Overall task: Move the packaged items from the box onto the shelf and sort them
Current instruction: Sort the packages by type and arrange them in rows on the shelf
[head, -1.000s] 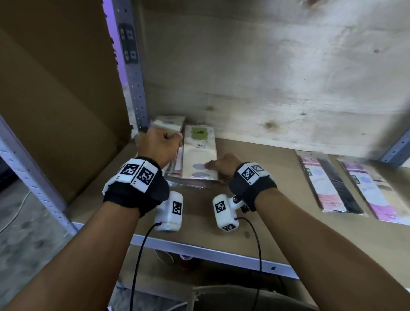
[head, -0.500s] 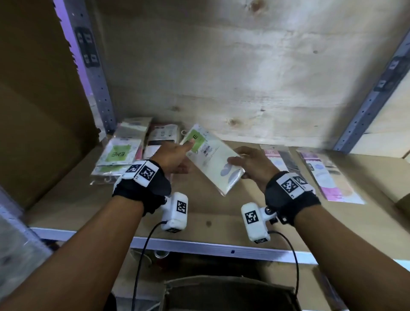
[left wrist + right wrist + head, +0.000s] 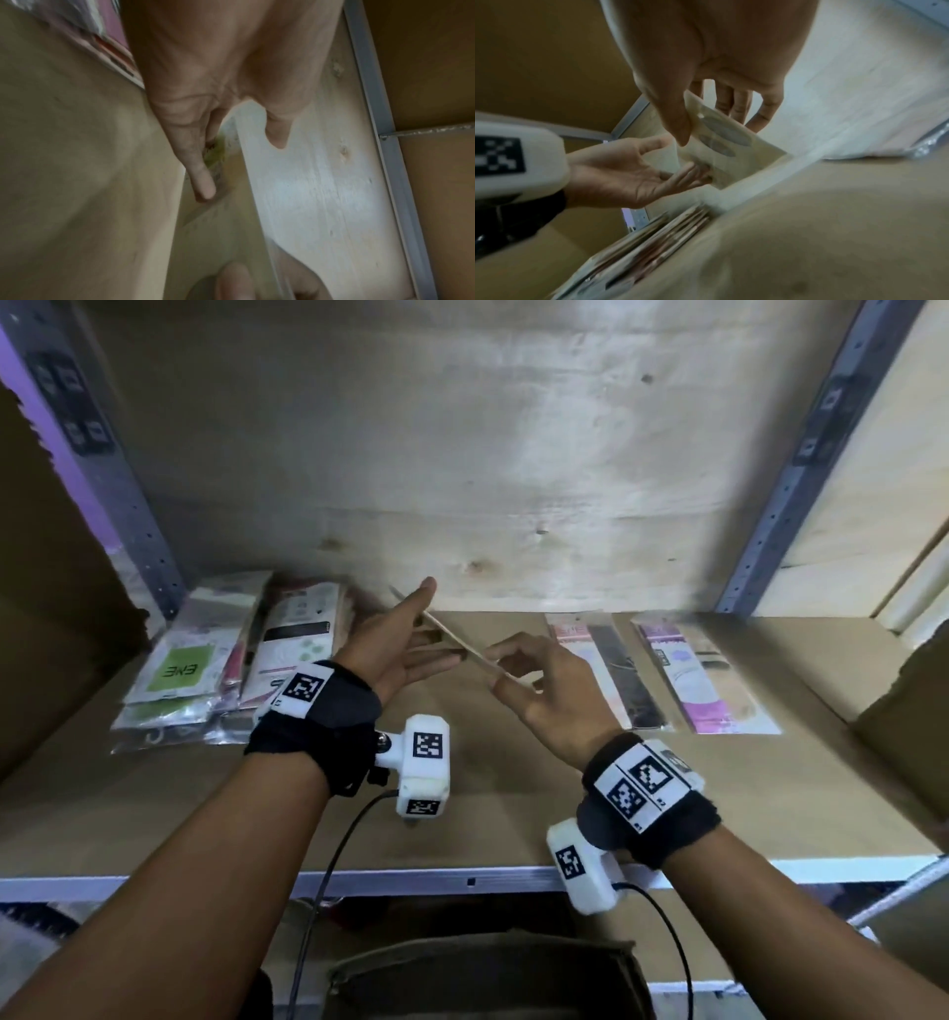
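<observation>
midair, right hand (image 3: 544,690) pinches flat packet (image 3: 721,146) above shelf (image 3: 513,814) | left hand (image 3: 395,644) open-fingered, touching packet | packet stack (image 3: 226,665) far left

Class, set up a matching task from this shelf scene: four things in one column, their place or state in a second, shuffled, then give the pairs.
Things:
1. cream packet
2. green-label packet
3. purple packet
4. left hand

Places or states:
A. flat on the shelf's right side
B. open, fingers against the held packet
C. pinched in the right hand
D. top of the left pile

Pairs: 1-C, 2-D, 3-A, 4-B
</observation>
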Demonstrator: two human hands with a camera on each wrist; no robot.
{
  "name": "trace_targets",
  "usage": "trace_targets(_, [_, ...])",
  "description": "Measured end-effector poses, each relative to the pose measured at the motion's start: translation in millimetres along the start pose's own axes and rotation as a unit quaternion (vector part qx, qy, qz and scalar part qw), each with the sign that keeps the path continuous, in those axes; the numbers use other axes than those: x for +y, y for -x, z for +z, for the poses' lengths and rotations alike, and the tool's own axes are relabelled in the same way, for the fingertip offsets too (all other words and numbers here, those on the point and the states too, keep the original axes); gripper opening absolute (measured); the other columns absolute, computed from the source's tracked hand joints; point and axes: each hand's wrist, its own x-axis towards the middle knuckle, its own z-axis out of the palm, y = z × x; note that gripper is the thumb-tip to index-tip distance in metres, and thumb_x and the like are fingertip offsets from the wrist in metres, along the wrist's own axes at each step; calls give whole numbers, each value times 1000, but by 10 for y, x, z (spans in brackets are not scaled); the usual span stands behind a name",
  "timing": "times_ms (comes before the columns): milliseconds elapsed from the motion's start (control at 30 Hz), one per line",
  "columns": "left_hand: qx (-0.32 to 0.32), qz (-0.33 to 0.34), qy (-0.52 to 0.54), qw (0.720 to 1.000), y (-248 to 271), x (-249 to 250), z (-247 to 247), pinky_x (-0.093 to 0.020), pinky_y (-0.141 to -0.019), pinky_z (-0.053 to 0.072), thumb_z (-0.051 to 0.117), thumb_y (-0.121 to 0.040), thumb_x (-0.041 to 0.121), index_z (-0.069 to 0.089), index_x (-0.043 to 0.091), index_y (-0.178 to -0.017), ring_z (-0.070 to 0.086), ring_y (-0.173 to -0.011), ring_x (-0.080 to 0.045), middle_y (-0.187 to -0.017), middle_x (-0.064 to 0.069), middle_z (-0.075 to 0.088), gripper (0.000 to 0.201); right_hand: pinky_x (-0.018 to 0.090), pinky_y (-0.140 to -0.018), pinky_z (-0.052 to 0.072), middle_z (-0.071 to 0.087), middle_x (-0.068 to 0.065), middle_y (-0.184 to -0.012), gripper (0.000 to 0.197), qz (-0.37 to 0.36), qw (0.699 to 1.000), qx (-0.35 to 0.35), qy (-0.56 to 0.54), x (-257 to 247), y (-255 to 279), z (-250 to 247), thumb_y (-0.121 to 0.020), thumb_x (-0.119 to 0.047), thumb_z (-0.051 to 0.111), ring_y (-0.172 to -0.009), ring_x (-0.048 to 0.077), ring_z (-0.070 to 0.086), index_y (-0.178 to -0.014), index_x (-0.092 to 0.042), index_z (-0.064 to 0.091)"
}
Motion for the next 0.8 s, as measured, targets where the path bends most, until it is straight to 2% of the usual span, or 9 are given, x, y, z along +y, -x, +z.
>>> trace_targets(100, [44,19,-19,999,-94,-85,124,-29,-65,61,65,-94,28,67,4,-101,77,-78,-19,-96,-12,76,25,1,-74,37,61,1,-106,31,-14,999,-18,49,35,1,-50,-83,-16,72,-96,9,58,-112,-25,67])
trace_targets(233, [100,29,-36,994,-201,-200,239,-20,-49,55,56,-97,11,64,0,-111,72,-56,-10,-88,-9,72,19,25,-85,48,54,0,-110,47,9,994,-73,84,92,9,-166,-74,-19,77,-97,15,56,-117,-32,63])
trace_targets(333, [114,35,-70,990,-266,-280,256,-23,-51,57,52,-97,7,63,2,-119,72,-70,-15,-99,-12,72,25,17,-80,43,48,-1,-117,63,28,982,-163,88,164,39,-265,-69,-27,82,-101,14,53,-127,-35,57])
trace_targets(433, [110,33,-91,989,-311,-366,245,-27,-62,58,53,-97,5,63,4,-125,69,-84,-21,-112,-14,71,29,19,-90,41,48,-1,-124,67,58,975,-205,69,267,68,-361,-70,-37,85,-109,14,51,-130,-31,56])
trace_targets(533, [89,27,-88,992,-302,-418,274,-33,-80,57,56,-98,8,63,5,-124,70,-91,-21,-114,-13,71,27,11,-85,42,57,-5,-119,49,98,980,-172,-1,364,80,-458,-76,-41,82,-104,4,56,-119,-28,63])
trace_targets(567, [76,27,-79,994,-290,-426,295,-32,-80,57,56,-98,9,64,5,-123,71,-88,-19,-110,-12,72,26,11,-82,45,61,-5,-116,41,111,984,-140,-24,401,74,-488,-79,-40,79,-103,4,58,-115,-26,65])
trace_targets(667, [33,34,-32,998,-236,-440,360,-25,-67,61,59,-98,13,67,3,-112,74,-74,-12,-90,-5,77,19,22,-68,53,69,2,-106,35,172,977,-35,-119,495,50,-552,-84,-35,76,-89,13,67,-112,-17,65])
trace_targets(733, [10,40,-27,999,-201,-460,386,-24,-69,61,58,-99,17,68,5,-110,75,-77,-12,-92,-5,77,20,21,-57,51,69,4,-100,39,220,961,-1,-166,525,56,-578,-84,-35,76,-74,10,65,-115,-14,63])
trace_targets(800, [-9,44,-30,999,-171,-482,397,-27,-75,60,55,-101,19,69,7,-109,74,-84,-15,-98,-7,76,20,18,-55,48,71,2,-93,39,256,948,-10,-190,557,74,-584,-84,-38,76,-66,5,63,-115,-17,64])
